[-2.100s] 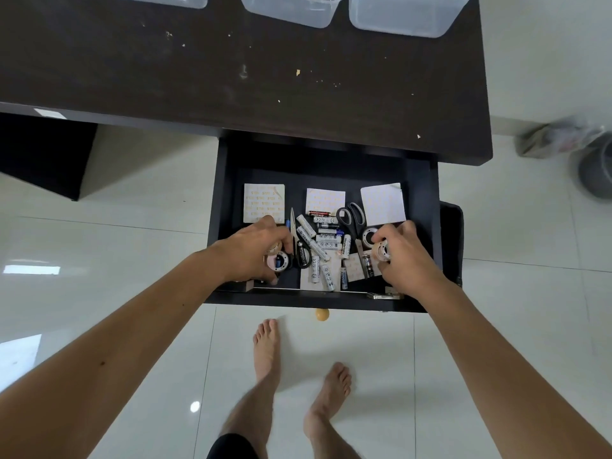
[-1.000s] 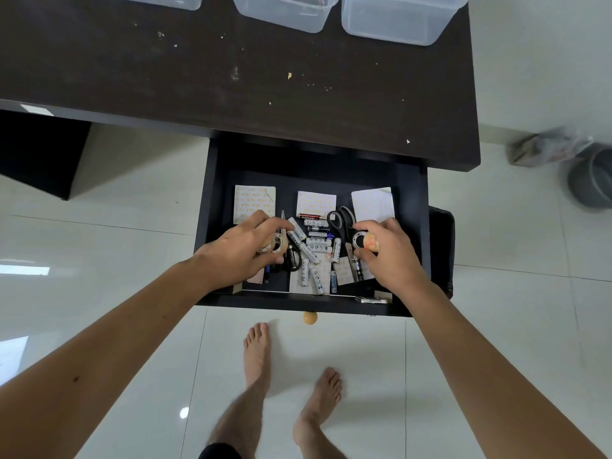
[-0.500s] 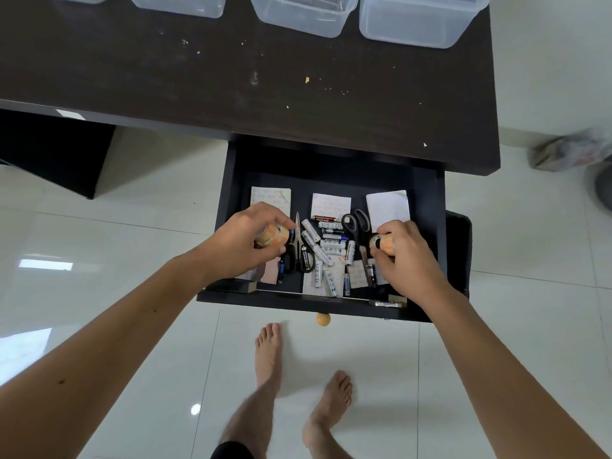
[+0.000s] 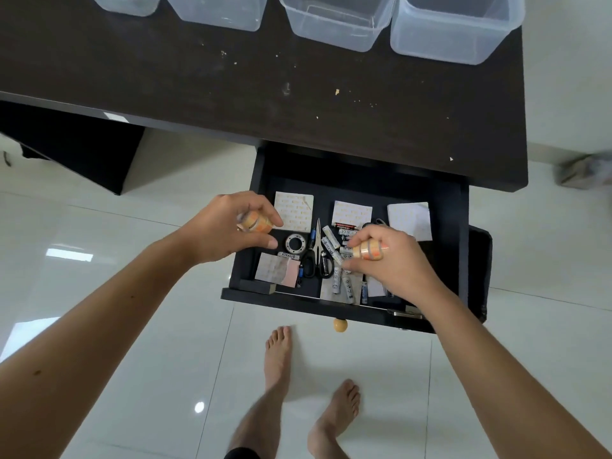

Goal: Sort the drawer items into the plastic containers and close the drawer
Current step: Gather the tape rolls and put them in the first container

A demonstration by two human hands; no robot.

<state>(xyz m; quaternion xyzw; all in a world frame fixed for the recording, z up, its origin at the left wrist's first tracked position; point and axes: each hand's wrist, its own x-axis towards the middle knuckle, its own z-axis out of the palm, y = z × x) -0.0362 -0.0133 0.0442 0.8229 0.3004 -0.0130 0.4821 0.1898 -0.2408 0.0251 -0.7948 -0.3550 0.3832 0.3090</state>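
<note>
Early in the sort: left hand [image 4: 228,226] grips a tape roll [image 4: 254,222], right hand [image 4: 390,256] grips another tape roll [image 4: 368,252], both above the open drawer [image 4: 261,180]. Containers [image 4: 334,24] on the counter [image 4: 231,94] look empty; batteries [image 4: 331,246], scissors [image 4: 314,256], pads [image 4: 293,210] remain inside.

Surroundings of the dark desk

A glossy white tiled floor [image 4: 132,376] reflects light spots; two bare feet [image 4: 308,385] stand on it. A blurred grey object [image 4: 584,173] sits at the right edge beyond the dark desk [image 4: 231,81].
</note>
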